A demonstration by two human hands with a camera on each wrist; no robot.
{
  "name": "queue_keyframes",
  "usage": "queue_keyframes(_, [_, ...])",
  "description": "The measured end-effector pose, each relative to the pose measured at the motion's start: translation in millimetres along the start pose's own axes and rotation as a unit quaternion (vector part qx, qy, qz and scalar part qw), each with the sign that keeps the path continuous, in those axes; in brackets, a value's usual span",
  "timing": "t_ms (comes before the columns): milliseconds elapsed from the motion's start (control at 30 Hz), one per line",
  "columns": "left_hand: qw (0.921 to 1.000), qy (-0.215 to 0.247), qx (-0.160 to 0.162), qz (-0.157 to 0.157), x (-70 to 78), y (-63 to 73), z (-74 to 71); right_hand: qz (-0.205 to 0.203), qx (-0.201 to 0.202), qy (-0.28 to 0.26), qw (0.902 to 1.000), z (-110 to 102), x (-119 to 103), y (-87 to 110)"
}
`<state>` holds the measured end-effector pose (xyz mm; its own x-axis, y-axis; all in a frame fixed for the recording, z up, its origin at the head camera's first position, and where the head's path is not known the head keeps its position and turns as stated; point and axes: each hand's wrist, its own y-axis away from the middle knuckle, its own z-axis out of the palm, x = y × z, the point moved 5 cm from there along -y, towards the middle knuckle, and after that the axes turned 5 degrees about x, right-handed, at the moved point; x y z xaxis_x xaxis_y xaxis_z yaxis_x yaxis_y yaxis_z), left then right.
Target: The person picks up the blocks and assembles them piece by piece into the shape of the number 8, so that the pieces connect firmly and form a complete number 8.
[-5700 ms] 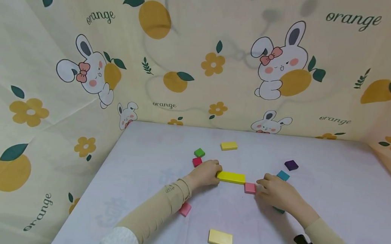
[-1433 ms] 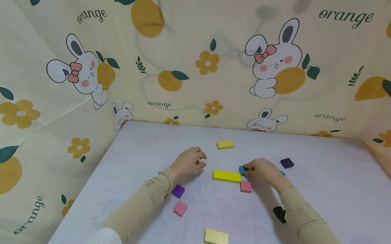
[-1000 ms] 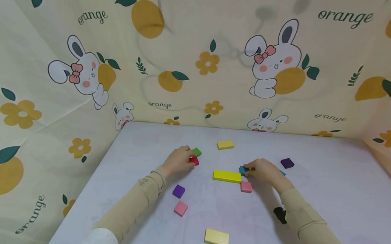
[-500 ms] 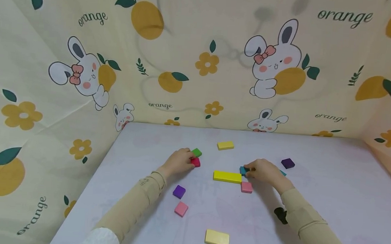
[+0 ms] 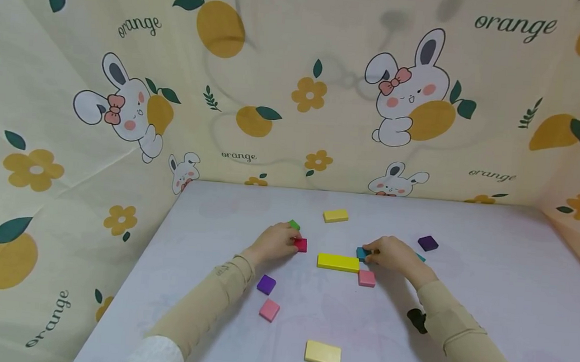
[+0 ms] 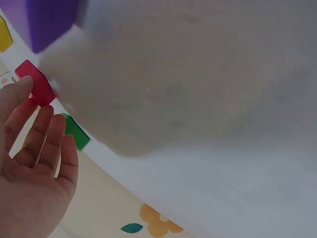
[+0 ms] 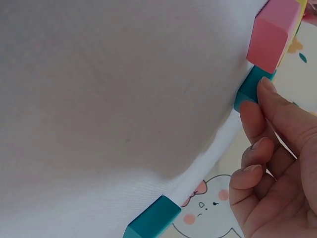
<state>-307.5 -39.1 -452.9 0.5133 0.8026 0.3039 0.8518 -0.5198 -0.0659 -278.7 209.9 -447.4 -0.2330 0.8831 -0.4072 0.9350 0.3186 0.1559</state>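
Observation:
My left hand (image 5: 274, 241) pinches a small red block (image 5: 302, 245) between thumb and fingertips, left of the long yellow block (image 5: 338, 263). Behind it, a green block (image 5: 294, 225) is partly covered by the fingers. My right hand (image 5: 397, 257) has thumb and index finger on a teal block (image 5: 361, 254) at the far right corner of the yellow one; its other fingers curl in. A pink block (image 5: 367, 278) sits at the yellow block's right end. In the right wrist view, the held teal block (image 7: 248, 91) appears close to the pink block (image 7: 272, 39).
A second teal block (image 5: 420, 257) shows past my right hand, with a dark purple block (image 5: 428, 243) beyond. A yellow block (image 5: 336, 216) lies at the back and a pale yellow one (image 5: 323, 354) in front. Left of centre are purple (image 5: 266, 284) and pink (image 5: 269, 310) blocks.
Since the earliest frame, my left hand left the yellow block for the red one, lately sliding it right. My right hand moved left, and a teal block now stands by the yellow block.

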Motion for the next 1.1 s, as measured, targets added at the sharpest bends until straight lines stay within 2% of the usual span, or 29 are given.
queue_keyframes(233, [0.9998,0.002,-0.012,0.014,10.5,-3.9,6.2,0.006,-0.001,-0.003,1.0000,2,1,0.1])
queue_keyframes(500, [0.9995,0.013,-0.026,0.011,19.2,-4.4,7.3,0.003,0.005,-0.006,1.0000,1,1,0.3])
queue_keyframes(933, [0.9993,0.003,-0.031,0.022,22.6,-6.0,13.2,0.009,-0.001,-0.006,0.9999,2,3,-1.0])
queue_keyframes(1100, [0.9992,0.004,-0.035,0.016,21.8,-5.1,14.5,0.006,0.001,0.000,1.0000,3,3,-1.4])
